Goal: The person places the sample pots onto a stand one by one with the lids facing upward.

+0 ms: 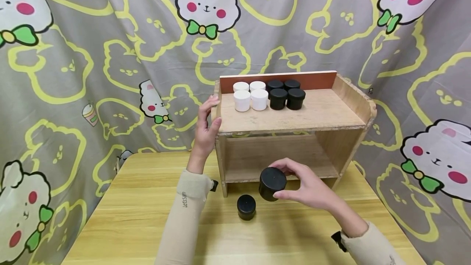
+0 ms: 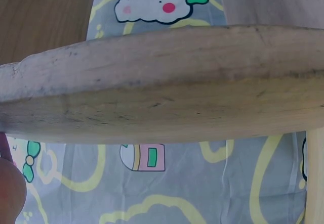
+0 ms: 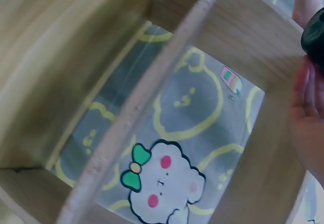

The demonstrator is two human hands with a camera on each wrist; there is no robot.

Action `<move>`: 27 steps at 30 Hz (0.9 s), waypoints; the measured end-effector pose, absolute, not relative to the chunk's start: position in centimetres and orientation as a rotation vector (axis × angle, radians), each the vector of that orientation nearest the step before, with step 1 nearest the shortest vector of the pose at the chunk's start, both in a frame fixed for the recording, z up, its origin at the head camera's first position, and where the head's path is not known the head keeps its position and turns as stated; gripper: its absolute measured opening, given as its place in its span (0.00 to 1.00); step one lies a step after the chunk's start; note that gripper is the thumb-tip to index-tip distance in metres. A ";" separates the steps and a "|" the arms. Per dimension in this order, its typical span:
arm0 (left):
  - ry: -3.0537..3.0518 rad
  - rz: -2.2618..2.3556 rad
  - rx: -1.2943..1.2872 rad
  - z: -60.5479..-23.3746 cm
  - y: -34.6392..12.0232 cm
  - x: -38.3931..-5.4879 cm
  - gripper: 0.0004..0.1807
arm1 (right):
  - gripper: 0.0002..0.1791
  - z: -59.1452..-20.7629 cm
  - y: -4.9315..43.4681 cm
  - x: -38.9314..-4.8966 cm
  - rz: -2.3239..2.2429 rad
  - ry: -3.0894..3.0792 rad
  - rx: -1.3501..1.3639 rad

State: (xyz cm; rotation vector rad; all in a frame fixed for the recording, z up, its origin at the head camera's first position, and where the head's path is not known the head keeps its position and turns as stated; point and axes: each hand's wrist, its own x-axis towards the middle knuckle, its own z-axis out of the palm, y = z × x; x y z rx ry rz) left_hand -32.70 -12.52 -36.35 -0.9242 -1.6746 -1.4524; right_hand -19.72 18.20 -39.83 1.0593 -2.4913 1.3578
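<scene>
My right hand (image 1: 307, 185) grips a black lidded jar (image 1: 272, 183) between thumb and fingers, in front of the lower shelf. In the right wrist view the same black jar (image 3: 315, 39) shows at the right edge, with part of the right hand (image 3: 309, 118). A second black jar (image 1: 246, 207) stands on the table, left of the held one. My left hand (image 1: 207, 128) holds the left side panel of the wooden shelf unit (image 1: 294, 122). On its top board, white jars (image 1: 242, 100) stand at left and black jars (image 1: 278, 99) beside them, in two rows.
The shelf unit's lower shelf (image 1: 279, 154) lies under the top board, between side panels. Everything stands on a light wooden table (image 1: 158, 191). A grey patterned curtain (image 1: 158, 48) hangs behind and at both sides. The left wrist view is mostly filled by a wooden panel edge (image 2: 167, 82).
</scene>
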 end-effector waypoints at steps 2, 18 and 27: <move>-1.678 -1.453 -0.913 -36.3 -12.5 -32.6 0.37 | 0.31 -39.2 18.2 -19.8 1.359 -2.479 1.049; -1.668 -1.469 -0.918 -36.4 -12.5 -32.5 0.35 | 0.32 -34.1 18.8 -20.1 1.316 -2.326 0.973; -1.676 -1.469 -0.908 -36.3 -12.3 -32.6 0.39 | 0.30 -31.2 20.2 -20.7 1.292 -2.243 0.889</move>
